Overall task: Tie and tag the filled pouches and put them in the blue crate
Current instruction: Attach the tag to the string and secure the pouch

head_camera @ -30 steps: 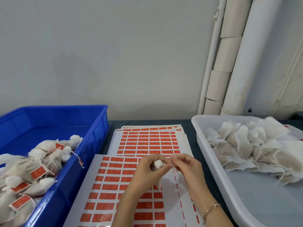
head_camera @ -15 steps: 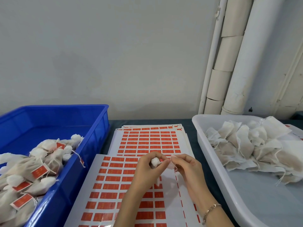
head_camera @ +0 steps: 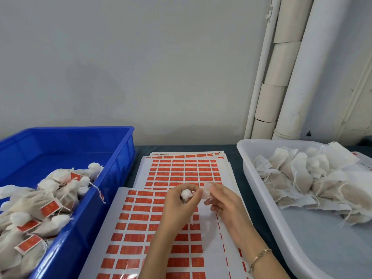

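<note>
Working one filled pouch at the centre of the frame, our left hand [head_camera: 181, 204] curls round the small white pouch [head_camera: 186, 194], whose bunched top shows above the fingers. Our right hand [head_camera: 223, 204] pinches a pale piece [head_camera: 207, 190] just beside it. We cannot tell whether that piece is a tag or a loose flap of the pouch, and no string shows clearly enough to follow.

We judge this to be the tie-and-tag step, with the drop into the crate not yet begun. The next move probably calls for the left hand to keep a firm hold on the neck while the right fixes the tag. A short carry toward the left of the frame would follow.

Both hands hang just above the label sheets [head_camera: 181, 170], white pages of orange stickers spread down the middle of the bench [head_camera: 234, 158]. A bracelet [head_camera: 259, 256] circles the right wrist at lower right.

At left, well apart from the hands, stands the blue crate [head_camera: 120, 156], holding a heap of tagged pouches [head_camera: 60, 190]. At right, the white tray [head_camera: 244, 170] holds the untagged pouches [head_camera: 302, 178]. Pale pipes [head_camera: 302, 77] climb the wall at upper right.
</note>
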The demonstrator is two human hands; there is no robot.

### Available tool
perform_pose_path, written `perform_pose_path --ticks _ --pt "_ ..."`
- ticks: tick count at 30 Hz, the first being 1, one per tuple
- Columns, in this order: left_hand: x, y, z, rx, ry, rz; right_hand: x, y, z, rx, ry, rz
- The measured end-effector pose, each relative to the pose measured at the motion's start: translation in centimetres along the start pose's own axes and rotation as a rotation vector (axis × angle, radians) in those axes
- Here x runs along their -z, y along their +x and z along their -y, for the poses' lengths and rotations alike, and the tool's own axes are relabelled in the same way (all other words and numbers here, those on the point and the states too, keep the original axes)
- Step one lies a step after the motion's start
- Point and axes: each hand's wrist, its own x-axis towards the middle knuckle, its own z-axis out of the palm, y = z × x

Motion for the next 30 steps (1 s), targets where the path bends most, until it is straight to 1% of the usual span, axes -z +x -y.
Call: perform_pose_path --ticks 4,9,18,22,27,30 --pt "0.4 0.2 0.0 0.025 0.017 -0.045 0.7 0.2 -0.1 0.042 -0.153 -0.058" --pt "0.4 0.3 0.1 0.052 0.014 -0.054 1.2 0.3 -0.4 0.076 -0.224 -0.089" --pt "0.1 0.1 0.1 0.065 -0.009 -0.021 1.6 0.6 -0.6 0.152 -0.197 -0.114" --pt "-0.1 0.1 0.2 0.064 -0.009 0.0 1.5 0.7 -0.7 0.197 -0.246 -0.122" --pt "-0.1 0.1 0.3 0.075 0.0 0.02 1.2 0.6 -0.6 0.167 -0.111 -0.049" --pt "-0.1 0.1 0.4 0.061 0.017 0.043 1.0 0.4 -0.7 0.221 -0.17 -0.063"
